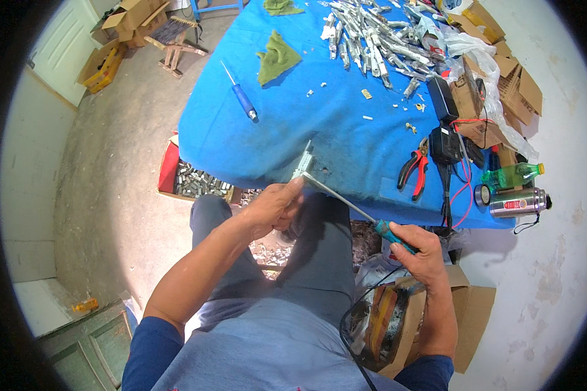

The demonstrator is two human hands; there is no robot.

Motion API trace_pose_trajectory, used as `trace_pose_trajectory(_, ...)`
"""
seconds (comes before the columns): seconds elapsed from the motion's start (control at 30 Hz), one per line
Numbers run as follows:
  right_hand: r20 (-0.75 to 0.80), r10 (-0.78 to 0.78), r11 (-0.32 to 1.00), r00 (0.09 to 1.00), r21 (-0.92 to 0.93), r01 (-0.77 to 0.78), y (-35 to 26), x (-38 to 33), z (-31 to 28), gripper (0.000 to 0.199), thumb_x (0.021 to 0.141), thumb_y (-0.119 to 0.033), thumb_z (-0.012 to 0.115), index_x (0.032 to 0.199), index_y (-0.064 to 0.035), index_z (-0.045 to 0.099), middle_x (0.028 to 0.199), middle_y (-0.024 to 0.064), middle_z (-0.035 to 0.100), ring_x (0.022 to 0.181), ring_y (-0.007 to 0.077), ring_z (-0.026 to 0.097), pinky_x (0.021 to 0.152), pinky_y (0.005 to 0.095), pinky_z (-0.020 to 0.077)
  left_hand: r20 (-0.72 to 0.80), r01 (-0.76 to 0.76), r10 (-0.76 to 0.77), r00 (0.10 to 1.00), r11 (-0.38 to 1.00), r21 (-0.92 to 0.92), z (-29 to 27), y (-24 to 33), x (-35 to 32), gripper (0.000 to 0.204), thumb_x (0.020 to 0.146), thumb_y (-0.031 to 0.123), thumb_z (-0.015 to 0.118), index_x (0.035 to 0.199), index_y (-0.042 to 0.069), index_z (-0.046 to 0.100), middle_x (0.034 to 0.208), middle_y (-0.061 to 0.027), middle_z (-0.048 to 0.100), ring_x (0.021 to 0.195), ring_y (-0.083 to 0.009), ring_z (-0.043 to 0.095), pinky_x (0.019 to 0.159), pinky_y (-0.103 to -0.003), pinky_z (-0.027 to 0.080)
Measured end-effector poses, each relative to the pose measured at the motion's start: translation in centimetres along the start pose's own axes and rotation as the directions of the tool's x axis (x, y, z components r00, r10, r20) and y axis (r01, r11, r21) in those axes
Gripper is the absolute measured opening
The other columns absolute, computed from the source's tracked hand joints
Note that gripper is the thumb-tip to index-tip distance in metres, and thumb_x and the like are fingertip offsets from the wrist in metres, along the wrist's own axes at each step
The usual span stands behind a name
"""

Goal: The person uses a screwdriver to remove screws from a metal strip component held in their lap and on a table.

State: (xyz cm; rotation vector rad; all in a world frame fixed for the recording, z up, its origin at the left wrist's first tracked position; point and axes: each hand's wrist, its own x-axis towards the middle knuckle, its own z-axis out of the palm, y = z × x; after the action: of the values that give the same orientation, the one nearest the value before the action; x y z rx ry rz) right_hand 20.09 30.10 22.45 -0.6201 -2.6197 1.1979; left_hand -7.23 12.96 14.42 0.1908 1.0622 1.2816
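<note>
At the near edge of the blue cloth-covered surface (231, 140), the left hand (275, 204) is pinching a silvery metal piece (304, 163); the right hand (421, 251) is holding a teal-handled, steel-shafted tool (347, 202) to it; that piece is seemingly midway; heaped silvery-white strips (373, 47) are probably waiting.

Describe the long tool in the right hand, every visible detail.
The tool has a teal handle and a long, thin, straight shaft that looks metal. It slants up-left from the right hand, which grips the handle. Its far end is at the narrow, pale piece in the left hand; exact contact is unclear. The handle's rear is hidden.
</note>
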Motion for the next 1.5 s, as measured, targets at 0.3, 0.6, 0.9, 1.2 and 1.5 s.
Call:
trace_pose_trajectory(0.3, 0.041, -0.036, 0.999, 0.999, -0.033, 0.037, -2.2, 1.3, -0.9, 0.035, 0.078, -0.004, 0.07, 0.112, -0.0029, 0.067, 0.091, 0.0142, 0.068, 0.079, 0.023, 0.066, 0.07, 0.0315, 0.0509, 0.008, 0.017, -0.017, 1.0, 1.0, 0.017, -0.4, 0.4, -0.1, 0.046, 0.096, 0.054, 0.047, 0.084, 0.009, 0.047, 0.052, 0.0063, 0.028, 0.04, -0.0055, 0.021, 0.039, -0.024, 0.015)
trace_pose_trajectory(0.6, 0.03, 0.094, 0.994, 0.995, 0.045, -0.095, -2.1, 0.5, -0.4, 0.035, 0.079, -0.006, 0.069, 0.113, -0.0002, 0.067, 0.09, 0.0141, 0.069, 0.077, 0.0183, 0.065, 0.069, 0.0281, 0.0486, 0.03, 0.007, -0.006, 1.0, 1.0, -0.03, -0.7, -0.2, 0.1, 0.049, 0.094, 0.058, 0.047, 0.083, 0.01, 0.047, 0.052, 0.0072, 0.026, 0.04, -0.0054, 0.02, 0.04, -0.024, 0.016)
trace_pose_trajectory(0.9, -0.037, 0.033, 0.999, 0.999, 0.017, -0.032, -2.0, -0.1, 0.4, 0.035, 0.078, -0.003, 0.068, 0.113, 0.0001, 0.067, 0.092, 0.0141, 0.069, 0.079, 0.0187, 0.066, 0.071, 0.0278, 0.0496, 0.064, -0.037, 0.044, 0.997, 0.993, -0.112, -1.7, -0.5, -0.2, 0.044, 0.095, 0.047, 0.054, 0.071, 0.012, 0.043, 0.053, 0.0063, 0.028, 0.042, -0.0064, 0.023, 0.041, -0.024, 0.015)
trace_pose_trajectory(1.2, -0.088, 0.006, 1.0, 0.996, -0.009, -0.007, -2.1, 0.0, 1.4, 0.035, 0.078, -0.003, 0.069, 0.114, -0.0016, 0.067, 0.092, 0.0134, 0.069, 0.078, 0.0202, 0.066, 0.07, 0.0289, 0.0499, 0.025, -0.015, 0.016, 1.0, 0.998, -0.054, -1.2, -0.4, -0.4, 0.041, 0.097, 0.05, 0.05, 0.086, 0.01, 0.049, 0.053, 0.0068, 0.029, 0.041, -0.0048, 0.02, 0.039, -0.023, 0.016)
trace_pose_trajectory(1.5, -0.058, -0.077, 0.989, 0.995, -0.129, 0.069, -3.0, 0.4, 0.9, 0.037, 0.078, -0.005, 0.071, 0.115, -0.0049, 0.067, 0.096, 0.0143, 0.068, 0.08, 0.0242, 0.067, 0.072, 0.0312, 0.052, -0.003, -0.019, 0.019, 1.0, 0.999, 0.04, -0.9, -0.4, -0.4, 0.04, 0.098, 0.049, 0.047, 0.084, 0.012, 0.047, 0.054, 0.0069, 0.03, 0.043, -0.0042, 0.022, 0.04, -0.023, 0.015)
